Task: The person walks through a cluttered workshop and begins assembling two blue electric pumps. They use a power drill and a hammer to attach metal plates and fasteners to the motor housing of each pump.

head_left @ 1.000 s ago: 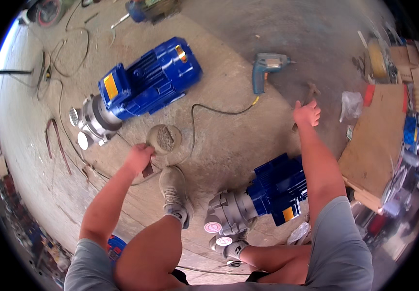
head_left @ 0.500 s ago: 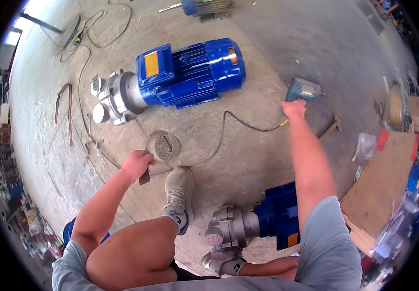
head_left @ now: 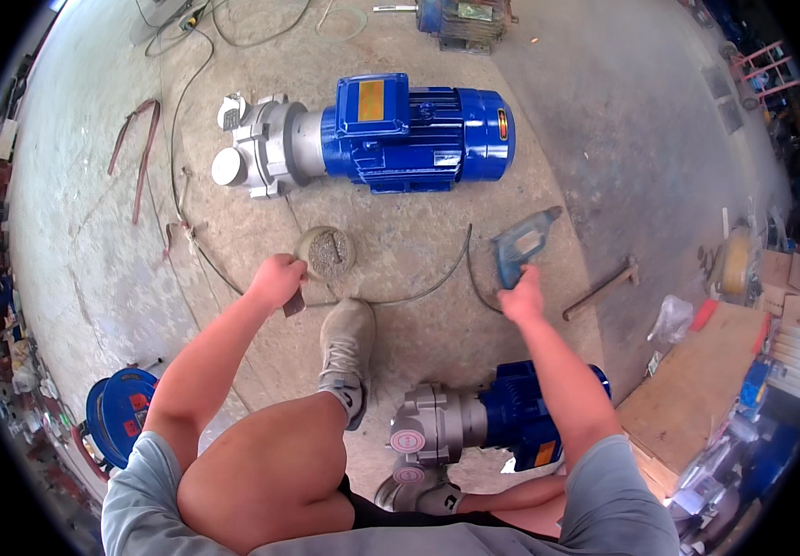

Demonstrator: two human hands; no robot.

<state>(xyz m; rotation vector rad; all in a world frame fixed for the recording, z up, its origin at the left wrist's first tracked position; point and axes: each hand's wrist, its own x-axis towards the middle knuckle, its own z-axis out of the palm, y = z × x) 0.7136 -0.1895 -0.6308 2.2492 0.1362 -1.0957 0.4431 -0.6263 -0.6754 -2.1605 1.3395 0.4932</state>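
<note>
Since half a second ago, our right hand (head_left: pixel 522 301) has drawn back from the far side of the floor and now sits just at the handle end of the blue power drill (head_left: pixel 520 246), while our left hand (head_left: pixel 277 280) has stayed beside the round dish of grit (head_left: pixel 327 253).

Going from the left: that left hand is curled shut around a small dark flat piece (head_left: pixel 294 302), just beside the dish's rim. Our grey shoe (head_left: pixel 345 352) rests on the concrete between the two hands, with the drill's cord (head_left: pixel 418 292) looping past its toe. The right hand's fingers are bent down over the drill's grip; we cannot tell whether they have closed on it.

To do this well, we judge we should wrap the grip fully before lifting, keep the finger off the trigger, and mind the cord under the shoe. A large blue pump (head_left: pixel 372 134) lies beyond, a smaller pump (head_left: pixel 492 426) by our knee.
</note>
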